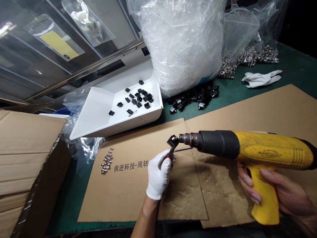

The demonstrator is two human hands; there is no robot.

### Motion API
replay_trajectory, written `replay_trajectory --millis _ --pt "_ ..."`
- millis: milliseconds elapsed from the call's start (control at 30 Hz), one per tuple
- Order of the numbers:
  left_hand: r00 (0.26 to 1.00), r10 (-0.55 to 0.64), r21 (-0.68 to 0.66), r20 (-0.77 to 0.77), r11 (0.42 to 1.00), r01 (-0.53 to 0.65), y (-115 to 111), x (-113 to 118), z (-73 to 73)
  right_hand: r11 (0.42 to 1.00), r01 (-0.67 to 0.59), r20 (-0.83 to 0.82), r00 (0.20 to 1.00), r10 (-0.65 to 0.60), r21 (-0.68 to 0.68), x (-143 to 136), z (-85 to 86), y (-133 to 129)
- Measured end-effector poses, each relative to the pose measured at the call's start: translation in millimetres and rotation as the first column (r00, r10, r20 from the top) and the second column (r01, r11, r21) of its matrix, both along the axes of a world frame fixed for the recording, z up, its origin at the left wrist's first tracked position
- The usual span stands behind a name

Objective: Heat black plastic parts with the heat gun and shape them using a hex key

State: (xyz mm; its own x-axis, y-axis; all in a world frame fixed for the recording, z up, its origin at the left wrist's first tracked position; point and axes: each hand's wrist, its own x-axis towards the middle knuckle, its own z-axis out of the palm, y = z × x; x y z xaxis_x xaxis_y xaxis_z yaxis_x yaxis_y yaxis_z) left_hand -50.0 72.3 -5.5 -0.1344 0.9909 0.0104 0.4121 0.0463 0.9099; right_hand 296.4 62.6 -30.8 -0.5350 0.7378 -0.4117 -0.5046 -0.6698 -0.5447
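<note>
My left hand (pixel 158 173), in a white glove, is closed around a slim tool with a red mark near its end. At the tool's tip sits a small black part (pixel 172 141) with a brass-coloured piece in it. My bare right hand (pixel 274 190) grips the handle of a yellow heat gun (pixel 274 150). The gun's metal nozzle points left, right beside the black part. Below the nozzle a thin metal rod (pixel 183 149) sticks out to the right of my left hand. Small metal pieces (pixel 107 162) lie grouped on the cardboard sheet (pixel 128 195) to the left.
A white tray (pixel 99 112) holds several black parts. More black parts (pixel 203 96) lie beside a large plastic bag (pixel 185 43). Bags of metal pieces (pixel 260 54) and a white glove (pixel 261 79) are at the back right. An open cardboard box (pixel 27 155) stands left.
</note>
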Motion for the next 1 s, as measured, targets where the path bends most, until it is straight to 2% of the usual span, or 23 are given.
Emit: replay_trajectory --millis 200,400,533,767,1000 --pt "1.0 0.002 -0.002 0.006 1.0 -0.002 0 0 -0.1 1.0 0.002 -0.011 1.0 -0.002 -0.008 -1 2.7 -1" --pt "0.999 0.009 -0.009 0.038 1.0 -0.008 -2 0 -2.2 0.999 -0.036 -0.012 0.999 0.036 0.026 3 -3.9 -1" --pt "0.996 0.014 -0.049 0.086 0.999 -0.01 -3 -3 2.0 0.999 -0.044 -0.017 0.999 0.044 0.021 5 -7.1 -1" --pt "0.946 -0.031 -0.235 0.321 0.966 0.111 -11 -27 11.4 0.993 -0.106 -0.007 0.994 0.107 0.041 10 -10.4 0" --pt "0.945 -0.084 -0.289 0.317 0.94 0.181 -13 -40 19.1 0.986 -0.159 0.006 0.987 0.158 0.052 10 -8.4 2"
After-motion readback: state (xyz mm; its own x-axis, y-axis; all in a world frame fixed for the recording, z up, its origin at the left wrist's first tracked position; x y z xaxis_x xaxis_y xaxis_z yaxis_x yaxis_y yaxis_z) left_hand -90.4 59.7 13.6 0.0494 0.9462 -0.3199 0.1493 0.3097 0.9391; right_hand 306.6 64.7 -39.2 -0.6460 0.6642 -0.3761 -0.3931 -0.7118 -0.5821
